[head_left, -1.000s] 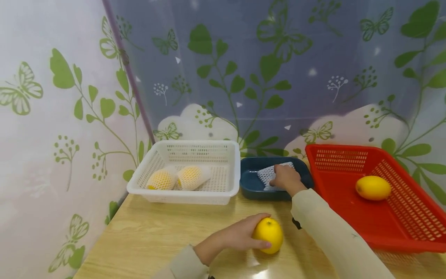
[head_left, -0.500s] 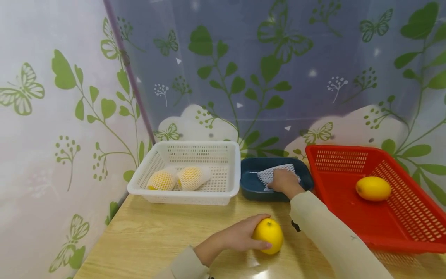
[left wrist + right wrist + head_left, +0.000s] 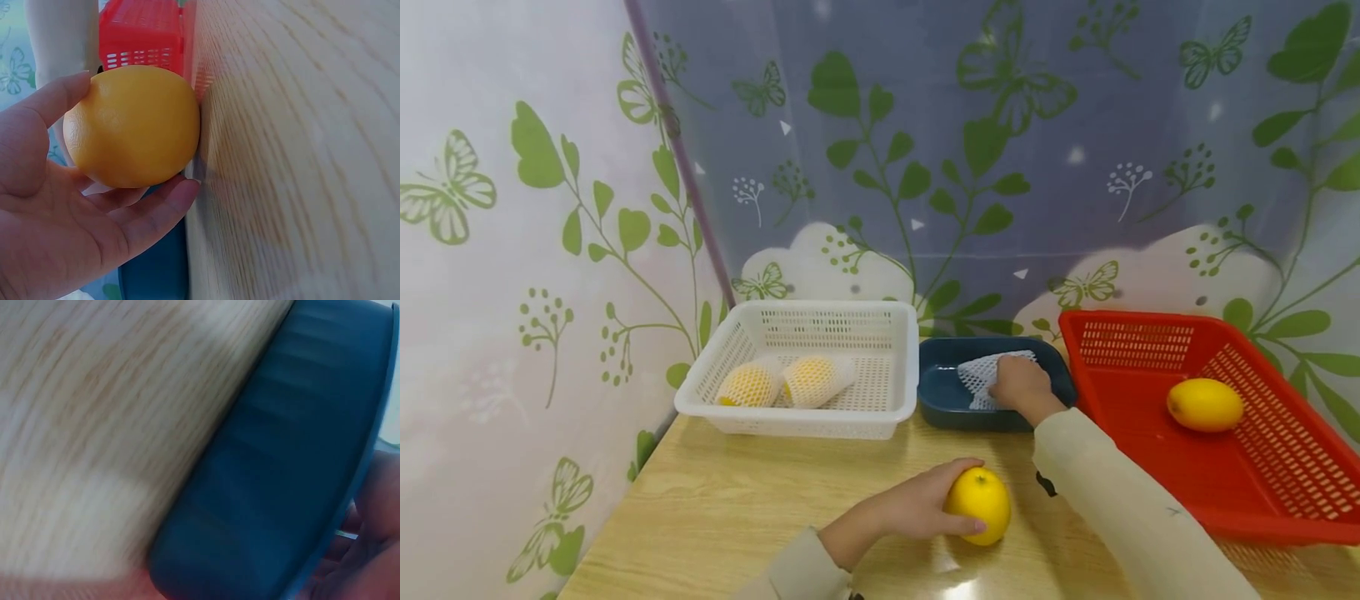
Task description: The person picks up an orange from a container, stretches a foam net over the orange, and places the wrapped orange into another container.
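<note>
A round yellow fruit (image 3: 987, 507) stands on the table, and my left hand (image 3: 917, 505) grips its left side. In the left wrist view, thumb and fingers curve around the fruit (image 3: 134, 128) from either side. My right hand (image 3: 1024, 387) reaches into a dark blue dish (image 3: 938, 410) and pinches a white foam fruit net (image 3: 977, 377). Its fingertips are curled down onto the net, which lies flattened there. From the right wrist, the wall of the dish (image 3: 269, 444) hides the net and most of the hand.
Left of the dish, a white basket (image 3: 805, 423) holds two yellow fruits in foam nets (image 3: 748, 386). A red basket (image 3: 1150, 475) on the right contains a bare yellow fruit (image 3: 1205, 405). A patterned curtain (image 3: 880, 167) hangs behind the wooden table (image 3: 737, 500).
My right hand first moves left over the foam net with fingers curling down, then shifts slightly back to the right on it. The left hand and its fruit stay put.
</note>
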`<state>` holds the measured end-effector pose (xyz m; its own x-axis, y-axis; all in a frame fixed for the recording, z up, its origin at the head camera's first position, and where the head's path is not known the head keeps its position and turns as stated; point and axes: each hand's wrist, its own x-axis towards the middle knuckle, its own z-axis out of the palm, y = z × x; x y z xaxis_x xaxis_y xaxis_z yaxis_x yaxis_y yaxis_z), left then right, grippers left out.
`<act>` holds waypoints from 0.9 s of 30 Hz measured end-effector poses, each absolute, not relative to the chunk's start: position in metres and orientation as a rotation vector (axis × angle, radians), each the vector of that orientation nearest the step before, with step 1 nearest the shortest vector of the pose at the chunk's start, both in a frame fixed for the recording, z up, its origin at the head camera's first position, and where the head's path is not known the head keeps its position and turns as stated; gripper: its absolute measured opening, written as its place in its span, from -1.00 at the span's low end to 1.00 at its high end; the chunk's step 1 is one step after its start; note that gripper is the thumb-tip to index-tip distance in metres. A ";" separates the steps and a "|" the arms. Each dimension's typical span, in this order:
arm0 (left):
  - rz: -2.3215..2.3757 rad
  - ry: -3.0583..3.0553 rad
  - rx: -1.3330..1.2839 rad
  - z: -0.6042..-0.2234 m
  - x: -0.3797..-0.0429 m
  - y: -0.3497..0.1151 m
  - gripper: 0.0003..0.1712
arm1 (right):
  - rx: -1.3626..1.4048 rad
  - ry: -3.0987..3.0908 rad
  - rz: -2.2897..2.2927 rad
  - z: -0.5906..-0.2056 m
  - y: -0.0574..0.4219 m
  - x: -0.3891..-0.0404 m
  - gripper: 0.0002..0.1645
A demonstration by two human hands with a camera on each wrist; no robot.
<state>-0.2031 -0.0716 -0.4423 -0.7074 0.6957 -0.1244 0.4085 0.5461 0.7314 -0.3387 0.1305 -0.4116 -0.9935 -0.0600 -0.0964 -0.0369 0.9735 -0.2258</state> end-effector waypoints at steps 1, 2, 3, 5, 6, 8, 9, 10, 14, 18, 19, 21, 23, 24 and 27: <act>0.974 2.390 0.900 -0.442 -0.203 -0.071 -0.14 | -0.084 3.030 -0.341 -0.409 0.131 -0.338 -0.56; 0.973 2.395 0.902 -0.442 -0.203 -0.071 -0.13 | -0.102 3.044 -0.336 -0.406 0.132 -0.338 -0.59; 0.975 2.396 0.901 -0.442 -0.203 -0.071 -0.13 | -0.124 3.059 -0.332 -0.403 0.133 -0.337 -0.62; 0.976 2.401 0.908 -0.441 -0.202 -0.070 -0.13 | -0.168 3.091 -0.337 -0.397 0.136 -0.335 -0.70; 0.979 2.397 0.910 -0.441 -0.203 -0.070 -0.13 | -0.191 3.107 -0.342 -0.394 0.137 -0.334 -0.74; 0.984 2.391 0.911 -0.441 -0.203 -0.070 -0.13 | -0.230 3.132 -0.344 -0.388 0.140 -0.332 -0.80; 0.985 2.391 0.912 -0.441 -0.203 -0.070 -0.13 | -0.243 3.145 -0.341 -0.385 0.142 -0.331 -0.81; 0.984 2.392 0.913 -0.441 -0.203 -0.070 -0.13 | -0.250 3.156 -0.335 -0.382 0.143 -0.329 -0.81; 0.995 2.379 0.882 -0.441 -0.202 -0.071 -0.13 | -0.293 3.187 -0.336 -0.372 0.148 -0.323 -0.82; 0.996 2.371 0.872 -0.442 -0.201 -0.072 -0.11 | -0.335 3.188 -0.392 -0.360 0.150 -0.314 -0.89; 0.992 2.374 0.876 -0.442 -0.201 -0.073 -0.11 | -0.346 3.189 -0.403 -0.358 0.151 -0.312 -0.87; 0.986 2.380 0.887 -0.442 -0.201 -0.074 -0.09 | -0.353 3.190 -0.429 -0.351 0.152 -0.307 -0.80; 0.987 2.379 0.895 -0.441 -0.201 -0.075 -0.08 | -0.363 3.196 -0.453 -0.344 0.154 -0.302 -0.77; 0.990 2.377 0.891 -0.441 -0.201 -0.075 -0.08 | -0.371 3.197 -0.469 -0.340 0.154 -0.299 -0.77; 1.023 2.368 0.862 -0.437 -0.201 -0.078 -0.09 | -0.383 3.184 -0.540 -0.331 0.156 -0.290 -0.84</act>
<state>-0.2015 -0.0778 -0.4372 -0.7200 0.6820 -0.1284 0.3737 0.5369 0.7563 -0.2903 0.1564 -0.3306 -0.9662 -0.2119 0.1468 -0.2484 0.9174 -0.3110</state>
